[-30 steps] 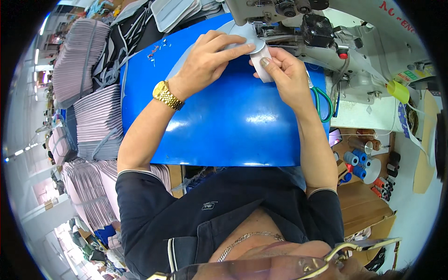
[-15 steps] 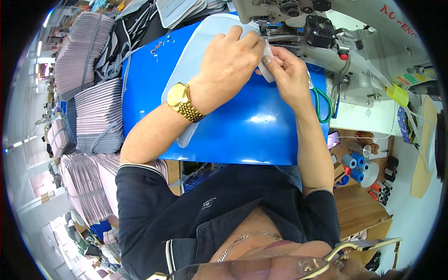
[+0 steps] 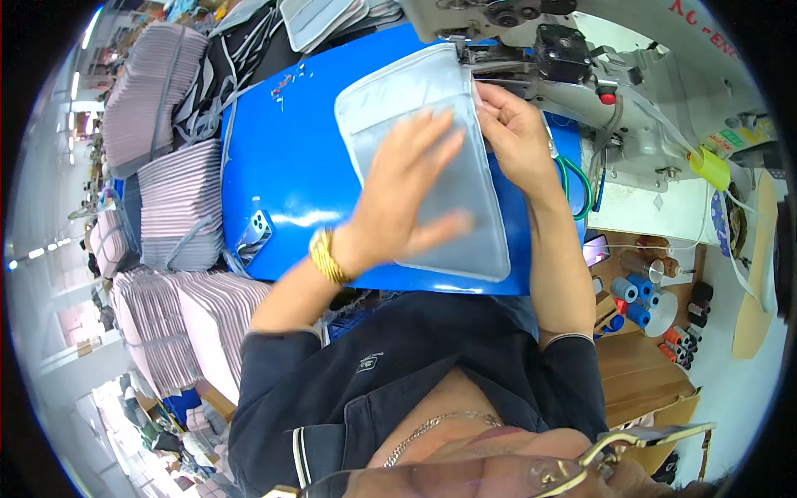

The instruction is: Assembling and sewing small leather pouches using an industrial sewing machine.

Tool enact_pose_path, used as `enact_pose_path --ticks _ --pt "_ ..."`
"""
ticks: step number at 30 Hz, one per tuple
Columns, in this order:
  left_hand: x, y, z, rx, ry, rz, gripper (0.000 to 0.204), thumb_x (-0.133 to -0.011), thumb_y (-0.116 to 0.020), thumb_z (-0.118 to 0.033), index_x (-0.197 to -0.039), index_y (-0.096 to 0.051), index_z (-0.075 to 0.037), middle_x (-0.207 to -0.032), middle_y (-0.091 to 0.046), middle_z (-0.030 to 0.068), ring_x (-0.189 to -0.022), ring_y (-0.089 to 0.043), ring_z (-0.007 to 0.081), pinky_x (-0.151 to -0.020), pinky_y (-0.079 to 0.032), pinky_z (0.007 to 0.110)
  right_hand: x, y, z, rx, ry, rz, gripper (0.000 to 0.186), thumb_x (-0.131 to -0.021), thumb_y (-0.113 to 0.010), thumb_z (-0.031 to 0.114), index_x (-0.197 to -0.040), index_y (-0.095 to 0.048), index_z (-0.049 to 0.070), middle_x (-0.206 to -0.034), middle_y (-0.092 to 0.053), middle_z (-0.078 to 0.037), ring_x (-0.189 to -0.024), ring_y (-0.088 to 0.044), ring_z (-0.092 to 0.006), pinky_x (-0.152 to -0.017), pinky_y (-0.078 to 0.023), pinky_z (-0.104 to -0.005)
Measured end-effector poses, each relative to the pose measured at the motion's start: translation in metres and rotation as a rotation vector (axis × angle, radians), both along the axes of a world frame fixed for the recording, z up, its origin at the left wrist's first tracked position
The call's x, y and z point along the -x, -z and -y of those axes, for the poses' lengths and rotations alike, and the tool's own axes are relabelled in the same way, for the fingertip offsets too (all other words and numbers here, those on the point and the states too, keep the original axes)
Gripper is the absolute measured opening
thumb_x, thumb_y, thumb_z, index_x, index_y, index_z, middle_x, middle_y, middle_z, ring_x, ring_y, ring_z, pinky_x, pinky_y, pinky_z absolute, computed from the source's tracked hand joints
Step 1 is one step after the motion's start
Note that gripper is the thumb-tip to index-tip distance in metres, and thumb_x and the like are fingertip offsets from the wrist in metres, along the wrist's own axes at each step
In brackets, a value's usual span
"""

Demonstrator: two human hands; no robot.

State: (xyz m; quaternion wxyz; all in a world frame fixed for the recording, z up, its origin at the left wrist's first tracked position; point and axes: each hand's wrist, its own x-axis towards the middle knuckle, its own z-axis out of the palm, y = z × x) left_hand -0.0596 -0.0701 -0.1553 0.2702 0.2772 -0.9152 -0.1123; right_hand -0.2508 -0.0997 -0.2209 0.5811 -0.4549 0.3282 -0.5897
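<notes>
I have a blue tabletop (image 3: 286,158) beside a sewing machine (image 3: 681,75), strapped stacks (image 3: 178,203) at left, a cardboard box (image 3: 643,369) lower right — contents unclear to me. On the blue lies a grey panel (image 3: 461,187), long axis running away from the wearer, far end leaning left. The right hand (image 3: 516,137) pinches its right edge; the left hand (image 3: 403,187) — blurred — is splayed over it.

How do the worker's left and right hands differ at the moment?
Pose: the left hand has its fingers spread, while the right hand has its fingers bent.
Place: the left hand is over the pale grey panel; the right hand is at its upper right edge.
Look: the left hand is blurred and has a gold band at its wrist; the right hand is sharper, its wrist bare.
Shared: both are ungloved.
</notes>
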Motion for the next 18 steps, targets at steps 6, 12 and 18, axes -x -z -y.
enact_pose_path --ticks 6,12,18 --pt "-0.029 0.085 -0.089 0.167 -0.068 0.124 0.063 -0.076 -0.072 -0.026 -0.136 -0.054 -0.016 -0.135 -0.052 0.0109 -0.123 -0.048 0.0326 -0.102 -0.036 0.052 -0.003 -0.006 -0.002 -0.005 0.001 0.019 0.035 -0.098 -0.053 0.006 -0.13 -0.053 -0.005 -0.107 -0.069 -0.009 -0.093 -0.064 -0.01 -0.081 -0.05 -0.023" --pt "-0.033 0.016 -0.087 0.106 0.198 0.077 0.041 -0.076 -0.064 -0.016 -0.117 -0.069 -0.016 -0.113 -0.058 -0.0005 -0.09 -0.051 0.0171 -0.069 -0.038 0.03 0.004 -0.007 0.0 -0.097 -0.076 -0.047 0.036 -0.099 -0.053 0.01 -0.133 -0.052 -0.004 -0.114 -0.066 -0.007 -0.099 -0.063 -0.0099 -0.087 -0.049 -0.0232" --pt "-0.035 -0.032 -0.06 0.16 0.265 0.264 0.046 -0.075 -0.064 -0.017 -0.12 -0.066 -0.016 -0.106 -0.056 -0.0008 -0.091 -0.052 0.0174 -0.068 -0.039 0.029 0.005 -0.009 0.002 -0.017 -0.044 -0.118 0.035 -0.1 -0.053 0.012 -0.131 -0.053 -0.004 -0.113 -0.066 -0.004 -0.097 -0.061 -0.0072 -0.087 -0.047 -0.0215"
